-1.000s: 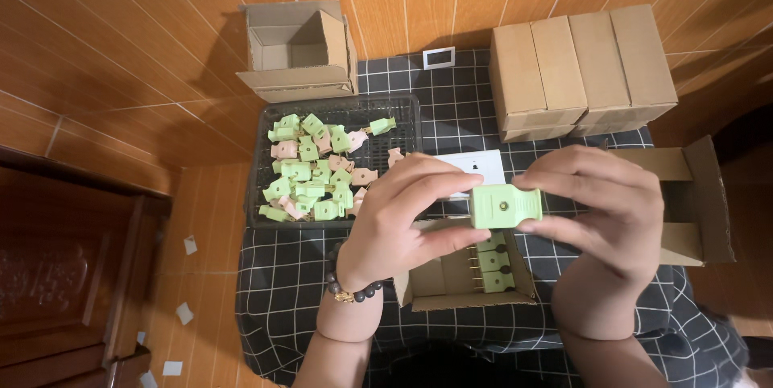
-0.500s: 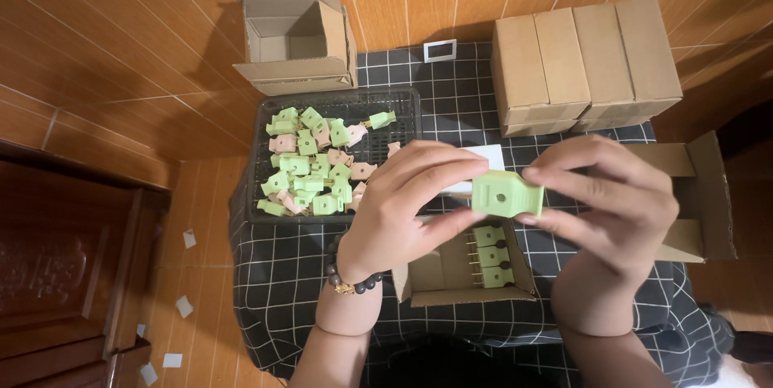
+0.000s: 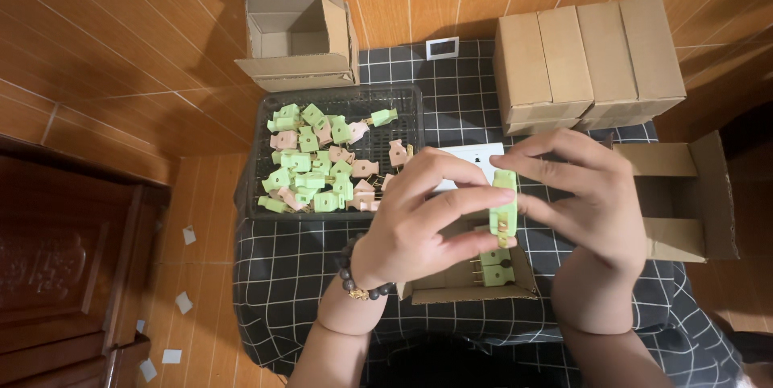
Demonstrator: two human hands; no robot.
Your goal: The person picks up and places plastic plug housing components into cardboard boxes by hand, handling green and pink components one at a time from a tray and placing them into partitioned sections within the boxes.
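Both my hands hold one green plastic plug (image 3: 505,204) edge-on above a small open cardboard box (image 3: 451,286). My left hand (image 3: 427,215), with a bead bracelet at the wrist, pinches the plug from the left. My right hand (image 3: 592,199) grips it from the right. Inside the small box lie a few green plugs (image 3: 495,267) with metal pins. A black mesh tray (image 3: 403,106) to the left holds several green and pink plugs (image 3: 318,164). A white card (image 3: 475,156) lies partly hidden under my fingers.
A black checked cloth (image 3: 306,275) covers the work surface on a wooden floor. An empty open carton (image 3: 299,38) stands behind the tray. Closed cartons (image 3: 588,58) sit at the back right, an open carton (image 3: 684,195) at the right. Paper scraps (image 3: 185,301) lie on the floor.
The plug has been turned from lying flat and wide to standing edge-on between my fingers. Both hands stayed over the small box.
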